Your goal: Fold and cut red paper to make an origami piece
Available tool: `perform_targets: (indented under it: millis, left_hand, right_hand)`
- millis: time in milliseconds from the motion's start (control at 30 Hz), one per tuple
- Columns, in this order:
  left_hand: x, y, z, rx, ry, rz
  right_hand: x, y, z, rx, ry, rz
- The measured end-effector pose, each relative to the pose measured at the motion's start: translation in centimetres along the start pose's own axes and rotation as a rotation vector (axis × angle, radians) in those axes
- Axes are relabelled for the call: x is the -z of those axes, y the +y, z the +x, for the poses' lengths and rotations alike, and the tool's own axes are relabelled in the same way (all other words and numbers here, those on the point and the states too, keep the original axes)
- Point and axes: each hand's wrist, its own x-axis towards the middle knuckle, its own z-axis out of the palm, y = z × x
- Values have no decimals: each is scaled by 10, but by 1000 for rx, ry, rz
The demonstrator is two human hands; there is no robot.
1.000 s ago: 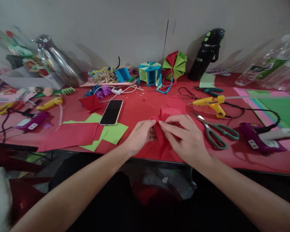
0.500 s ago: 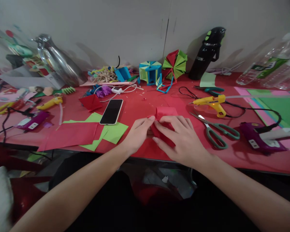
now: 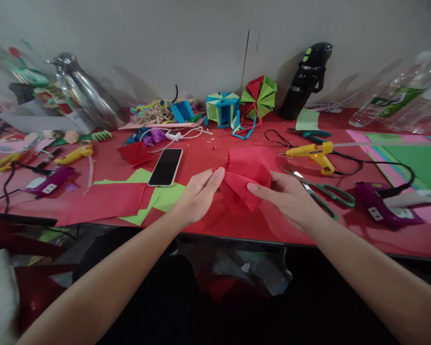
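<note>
A partly folded sheet of red paper [image 3: 246, 175] is held between my two hands, just above the red tabletop [image 3: 222, 223]. My left hand [image 3: 203, 191] pinches its left corner, thumb on top. On the other side, my right hand [image 3: 289, 196] grips the paper's right edge with the thumb in front and the fingers behind. A flap stands up at the back, and a pointed fold hangs toward me. To the left lie flat red paper [image 3: 107, 203] and green paper [image 3: 170, 197], with a phone [image 3: 165, 166] resting on the green sheets. Green-handled scissors [image 3: 335, 194] lie close to my right hand.
A yellow glue gun [image 3: 314, 154] and a purple power strip [image 3: 388, 206] are at right. Folded paper models [image 3: 222, 109], a black bottle [image 3: 305, 84] and a steel jug [image 3: 88, 88] stand along the wall. Another glue gun [image 3: 73, 154] lies at left.
My hands have moved apart and lifted the red paper off the table. My right hand has shifted right, from pressing over the paper to gripping its right edge.
</note>
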Motion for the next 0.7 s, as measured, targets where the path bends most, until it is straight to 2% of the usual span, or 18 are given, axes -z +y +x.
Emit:
perform_targets:
  millis: [133,300,367,467,533,700]
  left_hand:
    - [0,-2,2,32,-8,-75]
    - [7,2,2,-26,67,55]
    - [9,3,2,-30,112,79]
    - [8,3,3,-11,154,60]
    - [3,2,2,27,144,-5]
    - [-10,-1,-5,90,20,-63]
  right_hand:
    - [-1,-1,0,4,30,-8]
    - [11,3,5,190,219,-140]
    - [16,3,4,242,196,-173]
    - [14,-1,-3,259,89,-278]
    - [7,-2,-7,265,65,-426]
    - [-7,3,-5,376,211,-781]
